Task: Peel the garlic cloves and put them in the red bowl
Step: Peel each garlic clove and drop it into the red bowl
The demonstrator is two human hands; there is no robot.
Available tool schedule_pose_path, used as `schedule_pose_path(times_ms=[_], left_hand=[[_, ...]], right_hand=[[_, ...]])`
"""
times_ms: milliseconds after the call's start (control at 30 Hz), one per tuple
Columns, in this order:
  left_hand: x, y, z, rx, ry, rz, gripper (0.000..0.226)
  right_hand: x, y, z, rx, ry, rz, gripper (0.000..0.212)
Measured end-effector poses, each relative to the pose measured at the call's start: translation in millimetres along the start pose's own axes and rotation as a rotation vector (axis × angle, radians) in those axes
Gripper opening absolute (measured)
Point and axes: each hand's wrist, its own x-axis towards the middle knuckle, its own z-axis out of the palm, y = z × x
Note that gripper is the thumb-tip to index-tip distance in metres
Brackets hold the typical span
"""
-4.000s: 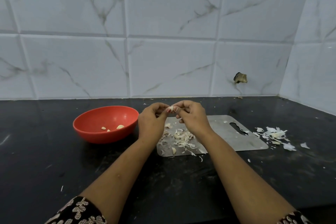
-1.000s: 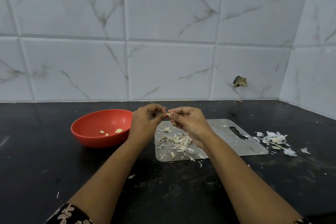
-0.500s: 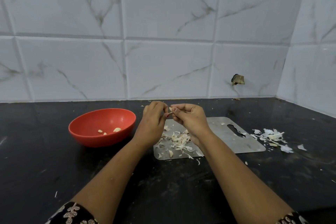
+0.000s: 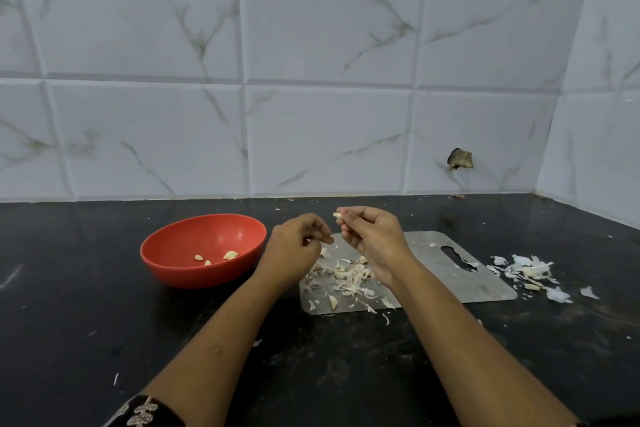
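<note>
My right hand point(image 4: 372, 239) pinches a small pale garlic clove point(image 4: 337, 215) at its fingertips, above the steel cutting board point(image 4: 436, 270). A short way to the left and lower, my left hand point(image 4: 296, 248) has its fingers curled, pinching what looks like a bit of peel point(image 4: 330, 239). The red bowl point(image 4: 173, 260) stands left of my hands on the black counter with three peeled cloves point(image 4: 230, 255) inside. A heap of skins point(image 4: 343, 276) and a loose clove point(image 4: 333, 302) lie on the board's left part.
More white skins and clove bits point(image 4: 530, 270) lie on the counter right of the board. The tiled wall runs behind, with a corner at the right. A dark hole point(image 4: 460, 159) shows in one tile. Scattered peel flecks dot the black counter point(image 4: 104, 340).
The hands, joined on the clove half a second ago, have parted. My left hand dropped down and left; my right hand keeps the clove.
</note>
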Motion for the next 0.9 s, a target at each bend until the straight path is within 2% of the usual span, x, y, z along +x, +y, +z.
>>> schedule_pose_path(times_ms=[133, 400, 733, 900], left_hand=[[1.5, 0.6, 3.3, -0.165, 0.130, -0.011, 0.005], [2.2, 1.3, 3.7, -0.261, 0.266, -0.019, 0.011], [2.9, -5.3, 3.6, -0.103, 0.302, 0.048, 0.012], [2.0, -4.7, 1.3, 0.007, 0.298, 0.153, 0.024]], right_hand=[[-4.2, -1.8, 4.1, 0.042, -0.068, 0.030, 0.009], [-6.3, -1.0, 7.7, -0.031, -0.107, 0.041, 0.014], [-7.7, -0.2, 8.3, -0.123, -0.124, 0.006, 0.015], [-7.0, 1.0, 8.4, -0.129, -0.127, 0.007, 0.014]])
